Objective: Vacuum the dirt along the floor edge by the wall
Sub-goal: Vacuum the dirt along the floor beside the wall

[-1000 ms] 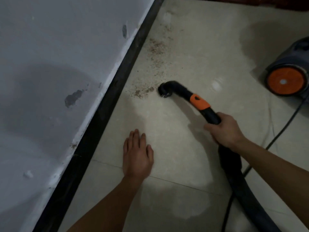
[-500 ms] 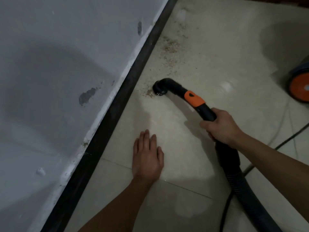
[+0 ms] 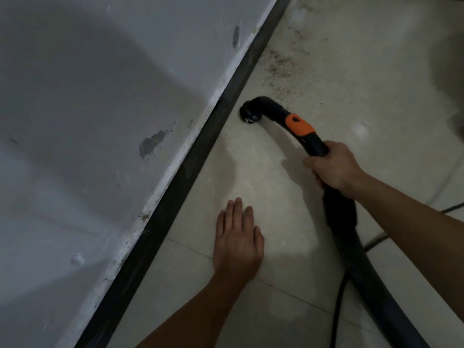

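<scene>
So here the right hand (image 3: 334, 169) was wrapped tight round the black vacuum hose (image 3: 351, 234) just behind the orange collar (image 3: 300, 125). The left hand (image 3: 238, 237) lay flat on the floor (image 3: 276, 285), fingers straight and together, holding nothing, I'd guess just propping the person up. The nozzle (image 3: 249, 114) sat mouth-down on the tile right beside the dark skirting strip (image 3: 218, 121) at the foot of the wall (image 3: 100, 96). The dirt (image 3: 281, 66) was a brown gritty scatter further along that same edge, just beyond the nozzle. Stuff I'd worry about from there: the nozzle mouth was small and the patch looked wider than it, so one straight pass along the skirting would probably leave a stripe of grit out on the open tile. Dragging the hard tip over grit could scratch the tile, and knocking the skirting might shake loose more crumbs, since the paint just above it was flaky, with a chipped patch (image 3: 152, 144). Reaching farther with weight on that flat left hand looked like a slip waiting to happen on smooth tile. And the power cord (image 3: 336, 310) lay right by the hose, so it could snag if the hose got pulled forward.
</scene>
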### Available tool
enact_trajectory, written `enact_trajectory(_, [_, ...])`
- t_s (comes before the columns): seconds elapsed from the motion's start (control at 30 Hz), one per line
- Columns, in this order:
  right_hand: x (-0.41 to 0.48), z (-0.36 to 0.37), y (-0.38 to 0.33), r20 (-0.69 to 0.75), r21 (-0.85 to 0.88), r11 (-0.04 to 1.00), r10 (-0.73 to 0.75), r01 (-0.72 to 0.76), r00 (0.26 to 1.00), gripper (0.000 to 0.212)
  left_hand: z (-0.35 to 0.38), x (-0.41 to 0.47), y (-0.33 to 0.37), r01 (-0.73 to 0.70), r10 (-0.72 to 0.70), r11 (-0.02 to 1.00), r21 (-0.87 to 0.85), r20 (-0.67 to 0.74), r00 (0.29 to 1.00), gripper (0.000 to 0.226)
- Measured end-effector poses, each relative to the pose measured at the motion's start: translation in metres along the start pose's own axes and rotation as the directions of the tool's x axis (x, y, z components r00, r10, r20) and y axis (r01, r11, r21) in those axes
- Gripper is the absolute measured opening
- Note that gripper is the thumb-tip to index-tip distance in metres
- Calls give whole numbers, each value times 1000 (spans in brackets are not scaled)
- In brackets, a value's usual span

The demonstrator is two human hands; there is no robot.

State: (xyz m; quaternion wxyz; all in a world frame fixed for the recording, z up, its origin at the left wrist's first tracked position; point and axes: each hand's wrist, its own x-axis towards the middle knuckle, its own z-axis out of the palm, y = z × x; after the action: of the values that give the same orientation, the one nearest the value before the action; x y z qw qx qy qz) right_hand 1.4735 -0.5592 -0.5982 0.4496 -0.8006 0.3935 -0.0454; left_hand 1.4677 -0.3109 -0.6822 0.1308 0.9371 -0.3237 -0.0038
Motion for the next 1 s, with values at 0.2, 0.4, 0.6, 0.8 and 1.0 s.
enact_trajectory(0.2, [-13,9,-8,139,-38,998,-45,51,989,15,0,0,-1,-10,10,999,-33,-18,1000,49])
enact_trajectory(0.4, [-23,9,1,132,-7,1000,-20,21,991,14,1,1,-1,-18,17,999,-47,-24,1000,49])
enact_trajectory(0.6, [-57,9,6,215,-72,995,-50,67,975,14,-6,0,-3,2,-4,992,-128,-15,1000,41])
enact_trajectory(0.8, [-123,-58,77,-7,-153,988,26,-27,1000,16,-17,-19,-18,5,-6,984,-179,-6,1000,34])
enact_trajectory(1.0, [-184,-57,95,42,22,1000,-23,22,999,24,-34,-62,-51,18,-19,999,-41,-24,1000,35])
